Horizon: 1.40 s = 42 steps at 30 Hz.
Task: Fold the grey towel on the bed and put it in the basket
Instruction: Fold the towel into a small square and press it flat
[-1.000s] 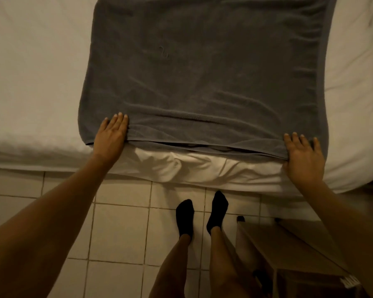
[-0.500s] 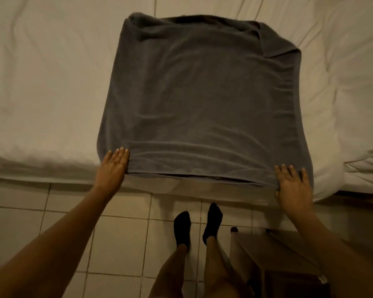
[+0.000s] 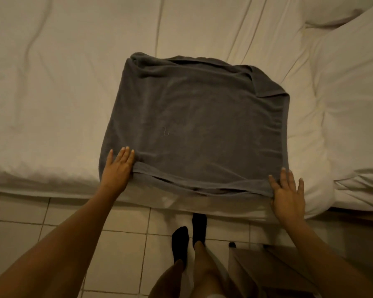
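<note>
- The grey towel [image 3: 194, 125], already doubled, lies on the bed [image 3: 52, 93] at its near edge.
- Left hand [image 3: 116, 171] rests flat, fingers straight, on the near-left corner; right hand [image 3: 288, 194] likewise on the near-right.
- Likely soft, limp and light: pinch both layers at the corners.
- No basket in view.

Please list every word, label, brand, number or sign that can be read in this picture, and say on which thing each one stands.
None can be read.
The grey towel shows no label or print, only a small loose thread.
The white bed sheet carries no text.
The wooden furniture at the lower right shows no lettering.
</note>
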Each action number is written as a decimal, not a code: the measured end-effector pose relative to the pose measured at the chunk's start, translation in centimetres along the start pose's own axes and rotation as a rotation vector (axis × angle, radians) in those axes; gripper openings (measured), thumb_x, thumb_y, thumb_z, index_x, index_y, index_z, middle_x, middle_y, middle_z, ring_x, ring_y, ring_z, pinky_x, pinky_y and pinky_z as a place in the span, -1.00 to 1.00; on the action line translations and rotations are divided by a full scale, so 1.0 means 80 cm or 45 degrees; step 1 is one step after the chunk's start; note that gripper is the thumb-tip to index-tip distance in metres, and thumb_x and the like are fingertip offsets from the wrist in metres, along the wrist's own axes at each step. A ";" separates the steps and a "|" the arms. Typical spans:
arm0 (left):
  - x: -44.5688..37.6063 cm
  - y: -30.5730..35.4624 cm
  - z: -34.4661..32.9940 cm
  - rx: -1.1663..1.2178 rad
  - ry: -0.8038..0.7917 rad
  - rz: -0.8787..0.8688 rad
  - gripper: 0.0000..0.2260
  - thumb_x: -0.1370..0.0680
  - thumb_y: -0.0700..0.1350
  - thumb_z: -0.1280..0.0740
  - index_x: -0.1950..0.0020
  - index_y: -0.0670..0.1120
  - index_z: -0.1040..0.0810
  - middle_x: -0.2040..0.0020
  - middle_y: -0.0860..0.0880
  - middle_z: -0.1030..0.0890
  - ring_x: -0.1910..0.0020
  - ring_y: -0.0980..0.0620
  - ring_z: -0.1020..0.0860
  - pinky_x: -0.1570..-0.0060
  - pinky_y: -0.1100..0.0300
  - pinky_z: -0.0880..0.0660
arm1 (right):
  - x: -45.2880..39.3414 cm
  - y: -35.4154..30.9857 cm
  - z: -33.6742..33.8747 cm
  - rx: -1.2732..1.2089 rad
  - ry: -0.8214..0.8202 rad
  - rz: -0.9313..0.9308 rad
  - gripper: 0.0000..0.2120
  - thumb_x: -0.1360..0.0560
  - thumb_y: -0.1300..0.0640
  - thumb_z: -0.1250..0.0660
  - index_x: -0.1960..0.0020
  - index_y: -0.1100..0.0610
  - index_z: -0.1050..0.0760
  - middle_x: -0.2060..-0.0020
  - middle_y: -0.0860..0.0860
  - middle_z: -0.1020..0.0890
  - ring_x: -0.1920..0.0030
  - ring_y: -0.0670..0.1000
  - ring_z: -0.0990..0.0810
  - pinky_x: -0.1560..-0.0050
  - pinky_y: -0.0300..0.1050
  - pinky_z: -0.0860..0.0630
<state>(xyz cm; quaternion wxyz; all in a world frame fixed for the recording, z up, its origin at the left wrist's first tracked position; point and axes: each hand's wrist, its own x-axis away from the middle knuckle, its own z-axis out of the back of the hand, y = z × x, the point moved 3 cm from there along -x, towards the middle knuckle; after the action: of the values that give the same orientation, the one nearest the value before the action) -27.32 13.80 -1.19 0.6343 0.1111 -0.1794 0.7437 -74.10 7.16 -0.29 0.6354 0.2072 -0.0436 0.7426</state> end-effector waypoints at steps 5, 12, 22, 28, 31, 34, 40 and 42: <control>-0.068 -0.008 0.047 -0.006 0.050 0.079 -0.50 -0.60 -0.20 -0.12 -0.55 -0.15 -0.12 -0.55 -0.11 -0.17 -0.56 -0.04 -0.06 -0.52 -0.10 0.11 | -0.069 0.010 0.041 -0.078 0.071 -0.089 -0.32 -0.38 0.18 -0.42 -0.45 0.02 -0.29 -0.51 0.21 -0.12 -0.52 0.22 0.01 -0.46 0.16 0.16; -0.159 -0.013 0.109 0.038 0.115 0.117 -0.50 -0.60 -0.21 -0.16 -0.53 -0.13 -0.16 -0.55 -0.13 -0.18 -0.56 -0.06 -0.06 -0.51 -0.10 0.14 | -0.174 0.017 0.090 -0.111 0.171 -0.098 -0.34 -0.41 0.16 -0.40 -0.46 0.01 -0.26 -0.52 0.21 -0.06 -0.52 0.21 0.06 -0.47 0.17 0.18; -0.267 -0.046 0.157 -0.080 0.171 0.066 -0.63 -0.57 -0.16 -0.27 -0.38 -0.13 -0.42 -0.39 -0.14 -0.44 -0.49 -0.11 -0.26 -0.50 -0.15 0.11 | -0.292 0.009 0.138 -0.118 0.275 -0.099 -0.38 -0.39 0.13 -0.43 -0.42 0.06 -0.33 -0.52 0.22 -0.06 -0.52 0.22 0.04 -0.46 0.22 0.18; -0.340 -0.046 0.167 0.007 0.252 0.041 -0.57 -0.59 -0.14 -0.24 -0.46 -0.12 -0.32 -0.45 -0.16 -0.38 -0.51 -0.11 -0.22 -0.51 -0.13 0.12 | -0.355 0.009 0.147 -0.038 0.268 -0.163 -0.49 -0.42 0.12 -0.39 -0.35 0.06 -0.42 -0.52 0.22 -0.06 -0.52 0.23 0.05 -0.45 0.21 0.24; -0.374 -0.046 0.174 0.006 0.272 0.017 -0.60 -0.57 -0.12 -0.28 -0.41 -0.13 -0.38 -0.42 -0.18 -0.42 -0.49 -0.12 -0.25 -0.51 -0.12 0.12 | -0.386 0.010 0.155 0.004 0.259 -0.195 -0.55 -0.43 0.09 -0.39 -0.30 0.09 -0.46 -0.52 0.23 -0.05 -0.52 0.22 0.07 -0.44 0.22 0.27; -0.406 -0.046 0.179 -0.036 0.256 -0.029 -0.67 -0.55 -0.12 -0.30 -0.31 -0.09 -0.46 -0.38 -0.18 -0.46 -0.47 -0.12 -0.30 -0.51 -0.12 0.15 | -0.417 0.009 0.159 0.085 0.253 -0.193 -0.57 -0.43 0.06 -0.37 -0.29 0.09 -0.47 -0.52 0.23 -0.03 -0.52 0.22 0.08 -0.43 0.22 0.29; -0.470 -0.051 0.192 -0.274 0.236 -0.071 -0.65 -0.59 -0.13 -0.24 -0.38 -0.02 -0.42 -0.40 -0.12 -0.45 -0.50 -0.05 -0.24 -0.51 -0.11 0.13 | -0.475 0.004 0.166 0.246 0.166 -0.263 -0.57 -0.46 0.01 -0.35 -0.32 0.05 -0.44 -0.53 0.21 0.04 -0.52 0.22 0.16 -0.17 0.12 0.67; -0.492 -0.051 0.201 -0.357 0.214 -0.078 -0.66 -0.58 -0.12 -0.24 -0.36 -0.03 -0.44 -0.37 -0.08 -0.49 -0.50 -0.03 -0.25 -0.50 -0.12 0.12 | -0.492 0.001 0.170 0.301 0.122 -0.293 -0.56 -0.45 0.02 -0.36 -0.31 0.04 -0.44 -0.53 0.22 0.04 -0.52 0.22 0.17 -0.12 0.14 0.70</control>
<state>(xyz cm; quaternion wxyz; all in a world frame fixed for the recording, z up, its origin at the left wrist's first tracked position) -17.57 -27.76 -1.46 0.6786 -0.0359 -0.2242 0.6985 -66.58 -33.74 -2.16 0.6888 0.2486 0.0985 0.6738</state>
